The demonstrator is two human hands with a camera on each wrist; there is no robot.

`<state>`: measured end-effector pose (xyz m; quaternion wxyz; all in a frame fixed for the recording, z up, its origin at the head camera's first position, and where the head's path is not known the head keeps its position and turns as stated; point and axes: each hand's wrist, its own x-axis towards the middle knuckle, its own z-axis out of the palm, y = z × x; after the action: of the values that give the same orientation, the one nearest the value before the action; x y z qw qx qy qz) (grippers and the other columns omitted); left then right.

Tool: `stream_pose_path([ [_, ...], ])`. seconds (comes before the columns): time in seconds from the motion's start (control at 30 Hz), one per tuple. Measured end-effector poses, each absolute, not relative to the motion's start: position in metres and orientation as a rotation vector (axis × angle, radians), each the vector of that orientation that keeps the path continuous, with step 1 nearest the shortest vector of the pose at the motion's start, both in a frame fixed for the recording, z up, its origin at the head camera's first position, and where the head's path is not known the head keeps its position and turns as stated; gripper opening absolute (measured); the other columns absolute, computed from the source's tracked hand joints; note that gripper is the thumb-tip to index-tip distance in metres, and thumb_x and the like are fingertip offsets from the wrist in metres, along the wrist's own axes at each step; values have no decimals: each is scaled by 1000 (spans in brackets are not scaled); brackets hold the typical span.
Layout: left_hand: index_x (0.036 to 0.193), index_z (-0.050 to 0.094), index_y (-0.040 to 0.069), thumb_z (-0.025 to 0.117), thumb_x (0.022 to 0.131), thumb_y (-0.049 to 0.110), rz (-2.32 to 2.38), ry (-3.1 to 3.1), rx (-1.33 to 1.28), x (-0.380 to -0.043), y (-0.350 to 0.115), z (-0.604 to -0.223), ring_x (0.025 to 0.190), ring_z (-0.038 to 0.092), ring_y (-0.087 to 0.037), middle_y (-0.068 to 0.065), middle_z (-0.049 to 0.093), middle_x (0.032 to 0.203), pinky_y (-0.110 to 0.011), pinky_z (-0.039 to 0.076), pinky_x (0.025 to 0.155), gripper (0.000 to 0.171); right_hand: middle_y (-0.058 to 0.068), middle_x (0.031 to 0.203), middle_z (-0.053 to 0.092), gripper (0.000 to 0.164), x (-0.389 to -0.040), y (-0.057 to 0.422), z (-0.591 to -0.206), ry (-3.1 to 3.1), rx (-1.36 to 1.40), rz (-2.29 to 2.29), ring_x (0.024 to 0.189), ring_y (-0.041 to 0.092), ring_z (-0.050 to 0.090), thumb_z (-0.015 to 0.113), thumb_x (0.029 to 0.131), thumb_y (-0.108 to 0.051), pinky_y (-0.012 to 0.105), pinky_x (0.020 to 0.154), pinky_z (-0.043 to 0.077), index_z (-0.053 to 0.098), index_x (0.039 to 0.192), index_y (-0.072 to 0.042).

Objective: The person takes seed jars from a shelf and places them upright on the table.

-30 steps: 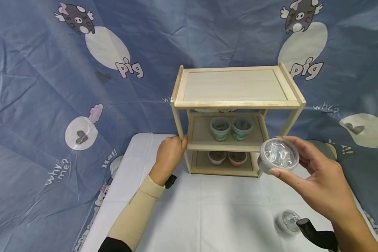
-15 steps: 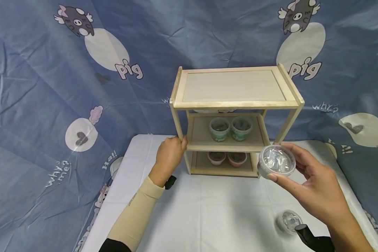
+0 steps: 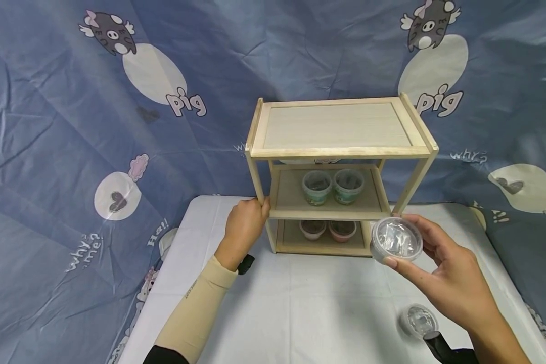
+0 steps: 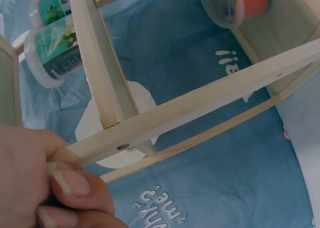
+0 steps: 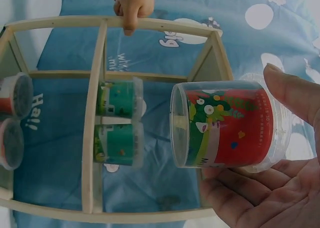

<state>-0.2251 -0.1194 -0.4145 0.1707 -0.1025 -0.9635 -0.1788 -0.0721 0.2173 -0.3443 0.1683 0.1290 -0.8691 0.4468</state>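
My left hand (image 3: 246, 222) grips the front left post of a small wooden shelf (image 3: 336, 151), its fingers curled round the wood in the left wrist view. In my right hand (image 3: 452, 268) is a clear lidded plastic tub (image 3: 397, 238), pinched between thumb and fingers in front of the shelf's right post. Its printed red label (image 5: 235, 130) shows in the right wrist view. Two green-labelled tubs (image 3: 317, 188) stand side by side on the middle shelf. On the bottom shelf sit two more tubs (image 3: 343, 230), with reddish labels.
Another clear tub (image 3: 418, 321) stands on the white-covered table (image 3: 309, 303), below my right hand and partly behind the black wrist mount (image 3: 448, 349). Blue patterned cloth (image 3: 218, 60) hangs behind the shelf and along the left side.
My right hand has moved slightly down and to the left with the tub. The left hand keeps its hold on the post.
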Motion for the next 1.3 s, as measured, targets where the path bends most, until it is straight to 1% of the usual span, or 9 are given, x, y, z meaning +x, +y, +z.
stream_pose_path([
  [0.23,46,45,14,40,103,33,-494,-2747,-297,-226,-119,-414,31,40,-15,1,40,40,-29,31,30,61,3,127,59,78,-70,217,-351,-2493,354,1282,110,0,57,85,73,-9,9,90,39,47,140,-20],
  [0.43,47,45,14,40,103,33,-489,-2741,-292,-226,-120,-413,32,41,-16,0,41,40,-30,32,31,60,-1,126,60,76,-69,217,-360,-2524,347,1297,110,3,58,85,74,-12,11,91,40,48,138,-24],
  [0.5,47,45,14,40,103,33,-489,-2740,-290,-226,-120,-414,33,42,-16,1,41,40,-30,32,31,60,-2,126,60,75,-69,218,-363,-2546,332,1297,111,2,58,85,74,-14,10,90,41,47,138,-26],
  [0.7,47,45,14,40,103,35,-513,-2753,-280,-226,-118,-414,32,41,-16,1,41,40,-30,32,31,60,-6,126,59,72,-66,219,-375,-2609,305,1306,113,1,57,84,76,-21,10,87,42,47,138,-24],
  [0.93,46,45,14,42,102,33,-491,-2727,-293,-225,-118,-415,34,44,-18,0,42,41,-33,34,32,59,-9,127,57,68,-63,219,-394,-2642,238,1352,114,-1,56,81,78,-30,11,84,44,47,137,-30],
  [1.03,46,44,14,44,102,32,-481,-2717,-297,-224,-119,-415,35,44,-18,0,42,41,-33,34,32,59,-8,127,58,70,-61,217,-402,-2638,250,1356,112,1,57,82,78,-30,10,87,43,47,138,-27],
  [1.17,45,43,15,43,102,33,-472,-2723,-296,-224,-119,-415,33,43,-17,0,40,40,-32,33,31,60,-7,126,60,72,-61,217,-412,-2619,281,1357,110,3,58,82,78,-26,10,91,39,46,139,-21],
  [1.3,45,44,15,41,103,33,-467,-2733,-293,-224,-119,-414,32,42,-16,1,40,39,-31,32,30,61,-7,127,60,72,-60,218,-419,-2619,276,1366,111,3,58,82,78,-26,10,91,39,46,139,-22],
])
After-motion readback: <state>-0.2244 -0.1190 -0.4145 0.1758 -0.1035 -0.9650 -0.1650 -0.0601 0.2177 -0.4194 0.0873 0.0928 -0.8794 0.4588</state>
